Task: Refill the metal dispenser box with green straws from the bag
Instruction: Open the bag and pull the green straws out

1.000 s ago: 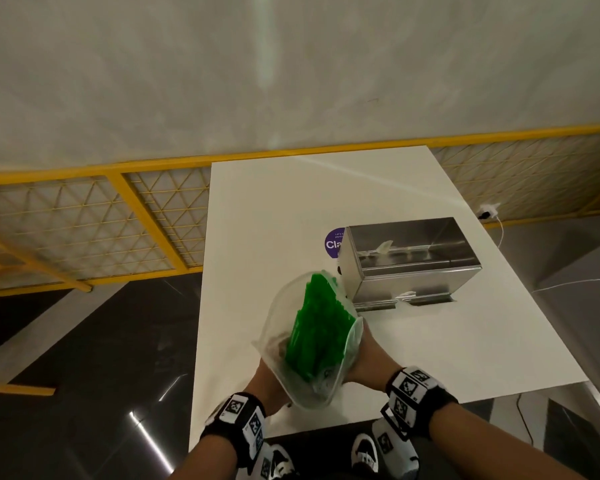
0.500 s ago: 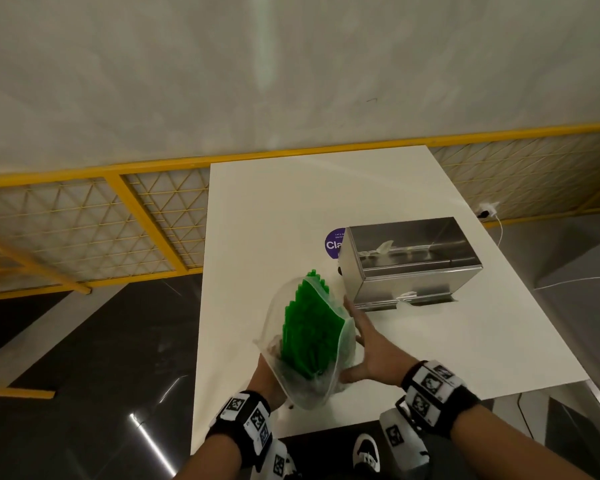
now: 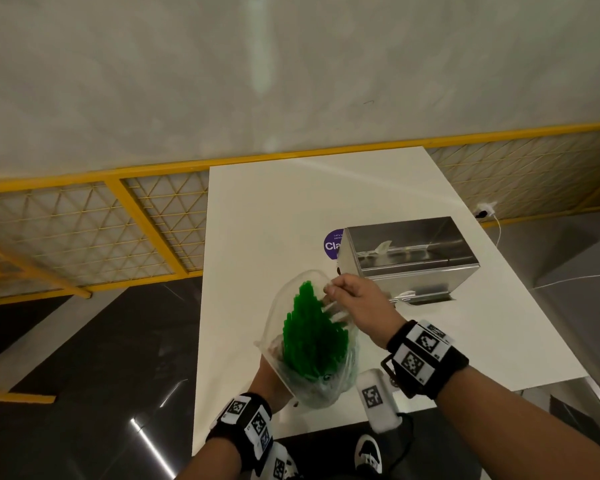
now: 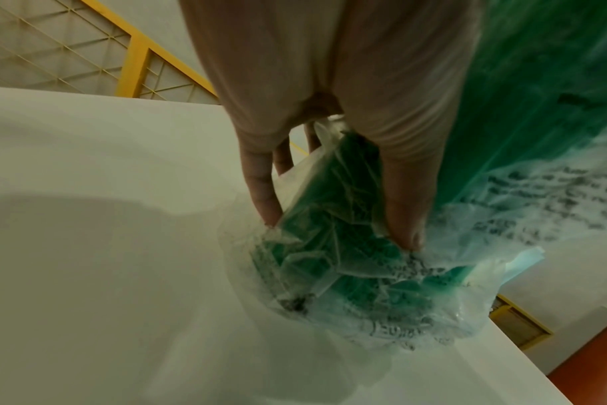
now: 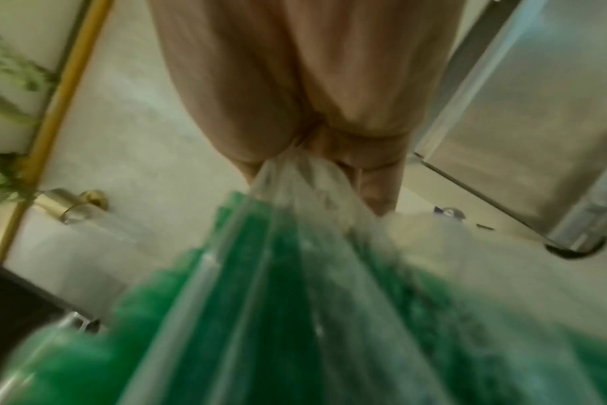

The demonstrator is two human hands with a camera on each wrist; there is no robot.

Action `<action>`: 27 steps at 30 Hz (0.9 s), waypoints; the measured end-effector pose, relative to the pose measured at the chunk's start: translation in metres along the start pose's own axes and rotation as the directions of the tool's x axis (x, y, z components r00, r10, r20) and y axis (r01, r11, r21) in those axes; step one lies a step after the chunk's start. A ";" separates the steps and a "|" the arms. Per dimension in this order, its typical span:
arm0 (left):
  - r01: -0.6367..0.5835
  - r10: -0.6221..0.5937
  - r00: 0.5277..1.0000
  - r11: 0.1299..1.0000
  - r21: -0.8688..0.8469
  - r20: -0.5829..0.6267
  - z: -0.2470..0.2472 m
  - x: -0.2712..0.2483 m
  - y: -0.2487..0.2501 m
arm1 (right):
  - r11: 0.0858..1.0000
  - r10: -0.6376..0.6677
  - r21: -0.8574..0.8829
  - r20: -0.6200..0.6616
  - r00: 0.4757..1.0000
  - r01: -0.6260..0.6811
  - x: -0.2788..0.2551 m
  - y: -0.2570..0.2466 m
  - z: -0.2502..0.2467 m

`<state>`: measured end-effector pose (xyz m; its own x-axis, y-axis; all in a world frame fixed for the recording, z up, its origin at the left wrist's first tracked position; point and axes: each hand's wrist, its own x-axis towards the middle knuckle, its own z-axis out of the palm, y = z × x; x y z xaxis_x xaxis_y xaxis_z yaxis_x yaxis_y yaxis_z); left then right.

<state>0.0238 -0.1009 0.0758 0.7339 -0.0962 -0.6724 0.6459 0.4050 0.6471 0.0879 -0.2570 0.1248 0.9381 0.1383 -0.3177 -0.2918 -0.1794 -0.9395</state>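
Observation:
A clear plastic bag full of green straws stands tilted near the white table's front edge. My left hand grips the bag's crumpled bottom between thumb and fingers. My right hand pinches the bag's open rim at the top right, just in front of the metal dispenser box. The box stands open-topped on the table, with only a scrap of clear wrapper inside. The right wrist view is blurred, with straws filling its lower half.
A purple round sticker lies on the table left of the box. A yellow mesh railing runs behind and left of the table. Dark floor lies to the left. A white cable and plug sit at the far right.
My right hand left the bag's lower right side, rose and now pinches the bag's rim near the box. The left hand still holds the bag's bottom.

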 end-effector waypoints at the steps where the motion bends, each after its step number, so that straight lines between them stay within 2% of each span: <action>1: -0.010 0.010 1.000 1.000 0.015 0.006 -0.004 0.002 -0.002 | 0.998 0.044 0.037 -0.023 0.999 -0.043 0.002 0.003 0.000; 3: -0.028 0.025 0.998 0.998 0.060 0.062 -0.010 0.004 -0.005 | 0.992 0.113 0.056 -0.048 0.993 -0.110 0.006 0.011 0.000; 5: -0.094 0.079 0.991 0.985 0.146 0.108 -0.019 0.009 -0.011 | 0.994 0.105 -0.032 -0.085 0.991 -0.108 0.009 0.023 -0.001; 7: -0.156 0.123 0.986 0.912 0.379 0.110 -0.026 0.015 -0.015 | 0.981 -0.003 -0.193 -0.163 0.987 -0.028 0.010 0.038 -0.005; 9: -0.164 0.106 0.984 0.857 0.489 0.143 -0.032 0.020 -0.017 | 0.950 -0.156 -0.300 -0.223 0.962 0.085 0.006 0.048 -0.011; 10: -0.199 0.129 0.979 0.789 0.582 0.160 -0.031 0.020 -0.017 | 0.938 -0.209 -0.320 -0.218 0.953 0.133 0.002 0.051 -0.014; 12: -0.220 0.220 0.970 0.601 0.768 0.105 -0.033 0.023 -0.018 | 0.904 -0.267 -0.371 -0.107 0.958 0.210 -0.007 0.060 -0.020; 14: -0.221 0.260 0.962 0.568 0.793 0.083 -0.035 0.027 -0.017 | 0.807 -0.258 -0.521 0.112 0.960 0.278 -0.018 0.068 -0.026; 16: -0.220 0.230 0.968 0.591 0.776 0.099 -0.033 0.032 -0.016 | 0.725 -0.121 -0.627 0.293 0.948 0.286 -0.026 0.079 -0.034; 18: -0.205 0.208 0.973 0.601 0.773 0.096 -0.030 0.035 -0.014 | 0.746 -0.005 -0.618 0.364 0.931 0.246 -0.031 0.086 -0.038; 20: -0.205 0.213 0.972 0.561 0.802 0.099 -0.032 0.039 -0.014 | 0.826 0.037 -0.530 0.391 0.920 0.192 -0.033 0.090 -0.036; 22: -0.207 0.210 0.972 0.552 0.808 0.106 -0.032 0.041 -0.015 | 0.940 0.106 -0.340 0.374 0.921 0.029 -0.034 0.088 -0.029; 23: -0.214 0.203 0.972 0.549 0.808 0.119 -0.034 0.045 -0.015 | 0.964 0.132 -0.264 0.364 0.922 -0.033 -0.034 0.087 -0.027; 24: -0.223 0.210 0.969 0.529 0.819 0.128 -0.034 0.045 -0.014 | 0.972 0.138 -0.230 0.363 0.922 -0.055 -0.033 0.086 -0.025; 25: -0.211 0.196 0.972 0.492 0.845 0.128 -0.034 0.044 -0.011 | 0.968 0.135 -0.248 0.382 0.914 -0.040 -0.033 0.086 -0.024; 27: -0.219 0.181 0.972 0.470 0.855 0.150 -0.033 0.043 -0.010 | 0.945 0.124 -0.327 0.434 0.892 0.027 -0.032 0.086 -0.017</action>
<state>0.0417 -0.0789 0.0282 0.8616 -0.1563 -0.4830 0.3226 -0.5661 0.7586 0.0357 -0.2936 0.0566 0.7196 0.5239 -0.4558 -0.1888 -0.4840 -0.8545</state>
